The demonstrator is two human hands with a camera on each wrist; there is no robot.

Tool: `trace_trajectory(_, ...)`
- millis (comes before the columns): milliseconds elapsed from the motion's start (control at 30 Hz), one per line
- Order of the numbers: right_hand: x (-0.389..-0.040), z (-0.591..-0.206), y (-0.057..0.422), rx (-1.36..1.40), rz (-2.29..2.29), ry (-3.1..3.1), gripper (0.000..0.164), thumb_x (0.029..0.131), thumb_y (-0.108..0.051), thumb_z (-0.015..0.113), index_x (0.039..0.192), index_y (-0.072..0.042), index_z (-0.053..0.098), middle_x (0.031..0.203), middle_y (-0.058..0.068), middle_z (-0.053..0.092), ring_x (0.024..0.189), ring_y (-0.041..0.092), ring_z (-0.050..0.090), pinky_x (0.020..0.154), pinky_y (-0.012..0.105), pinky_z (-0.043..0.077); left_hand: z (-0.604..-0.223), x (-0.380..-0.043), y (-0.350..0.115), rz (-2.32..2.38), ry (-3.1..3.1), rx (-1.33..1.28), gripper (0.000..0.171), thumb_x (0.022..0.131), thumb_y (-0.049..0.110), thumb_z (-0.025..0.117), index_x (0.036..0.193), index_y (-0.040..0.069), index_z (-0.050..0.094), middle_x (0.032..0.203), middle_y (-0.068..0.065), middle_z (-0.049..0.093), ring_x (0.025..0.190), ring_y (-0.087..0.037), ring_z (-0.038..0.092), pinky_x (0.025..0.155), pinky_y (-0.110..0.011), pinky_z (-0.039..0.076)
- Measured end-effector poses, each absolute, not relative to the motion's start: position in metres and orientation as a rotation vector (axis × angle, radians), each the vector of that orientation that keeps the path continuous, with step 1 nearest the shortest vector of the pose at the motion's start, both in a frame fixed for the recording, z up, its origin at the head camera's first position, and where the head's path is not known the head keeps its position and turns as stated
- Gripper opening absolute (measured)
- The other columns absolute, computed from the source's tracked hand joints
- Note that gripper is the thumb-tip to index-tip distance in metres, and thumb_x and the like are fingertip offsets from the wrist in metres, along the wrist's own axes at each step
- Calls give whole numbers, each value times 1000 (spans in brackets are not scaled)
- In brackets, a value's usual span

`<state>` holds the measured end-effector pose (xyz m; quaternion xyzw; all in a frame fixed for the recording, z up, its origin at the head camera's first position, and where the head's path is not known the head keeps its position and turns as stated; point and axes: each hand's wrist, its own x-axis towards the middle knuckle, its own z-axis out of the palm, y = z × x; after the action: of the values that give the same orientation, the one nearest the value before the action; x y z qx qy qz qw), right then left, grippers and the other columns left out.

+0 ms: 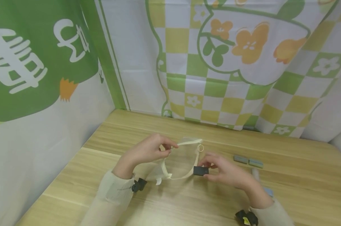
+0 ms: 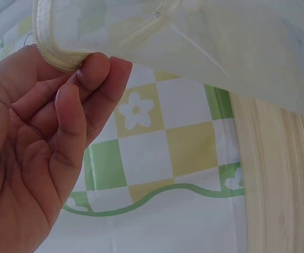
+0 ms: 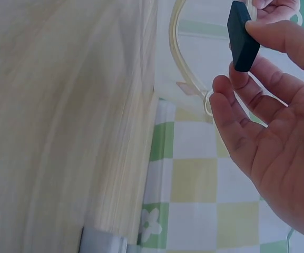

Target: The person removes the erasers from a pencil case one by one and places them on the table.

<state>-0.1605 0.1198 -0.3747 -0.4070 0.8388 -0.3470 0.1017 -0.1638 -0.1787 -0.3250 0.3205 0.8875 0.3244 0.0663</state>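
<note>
My left hand (image 1: 150, 150) pinches the zipper edge of a clear zip pouch (image 1: 165, 169), whose mouth gapes toward my right hand. In the left wrist view, thumb and fingers meet on the cream zipper tape (image 2: 62, 60), the clear film stretching off to the right. A small black rectangular block (image 1: 200, 171) is held between the thumb and fingers of my right hand (image 1: 225, 172), at the pouch's near right edge. The right wrist view shows this black block (image 3: 243, 39) tilted at the fingertips. A pull ring (image 1: 200, 147) hangs at the pouch's far corner.
Right of my right hand lie a dark grey block (image 1: 240, 159) and a greenish block (image 1: 255, 163) side by side. A grey piece (image 1: 255, 173) and a light blue one (image 1: 268, 191) are partly hidden by the right forearm. Printed curtains (image 1: 187, 78) border the wooden table (image 1: 102, 138).
</note>
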Motion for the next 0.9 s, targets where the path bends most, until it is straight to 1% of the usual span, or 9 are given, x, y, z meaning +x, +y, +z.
trace_trajectory(67, -159, -374, 123, -1200, -1044, 2483, 25, 86, -8, 73, 109, -18, 67, 101, -7, 60, 95, 7, 57, 84, 33, 53, -325, -164, -179, 976, 2675, 963, 29, 91, 0, 60, 116, 5, 72, 85, 0, 71, 67, -4, 56, 55, -20, 50)
trace_trajectory(200, -158, -375, 130, -1200, -1083, 2453, 26, 87, -8, 72, 111, -14, 66, 104, -3, 59, 97, 8, 57, 86, 36, 54, -325, -164, -178, 972, 2676, 951, 29, 91, 0, 60, 117, 5, 72, 85, 0, 71, 68, -5, 57, 56, -20, 51)
trace_trajectory(367, -156, -374, 137, -1161, -1089, 2453, 27, 88, -9, 71, 113, -16, 65, 107, -3, 60, 98, 9, 56, 87, 42, 53, -325, -163, -178, 969, 2675, 943, 29, 91, 1, 60, 117, 5, 72, 86, 0, 71, 69, -6, 56, 56, -20, 50)
trace_trajectory(500, -155, -373, 142, -1171, -1082, 2479, 27, 87, -8, 72, 112, -17, 65, 106, -4, 60, 98, 8, 56, 87, 45, 53, -325, -163, -178, 974, 2673, 944, 29, 91, 0, 60, 118, 4, 72, 88, -1, 72, 68, -5, 56, 56, -20, 50)
trace_trajectory(767, -148, -371, 156, -1144, -1077, 2516, 27, 87, -13, 75, 112, -17, 66, 102, -5, 58, 95, 6, 55, 85, 45, 55, -325, -164, -178, 976, 2669, 955, 29, 91, 0, 60, 117, 4, 72, 86, 1, 71, 69, -5, 56, 57, -20, 51)
trace_trajectory(900, -145, -373, 161, -1131, -1062, 2524, 26, 88, -16, 74, 112, -18, 65, 102, -6, 58, 95, 5, 55, 85, 44, 55, -327, -164, -179, 980, 2668, 963, 29, 91, 0, 60, 116, 4, 72, 85, 1, 70, 70, -7, 57, 58, -20, 52)
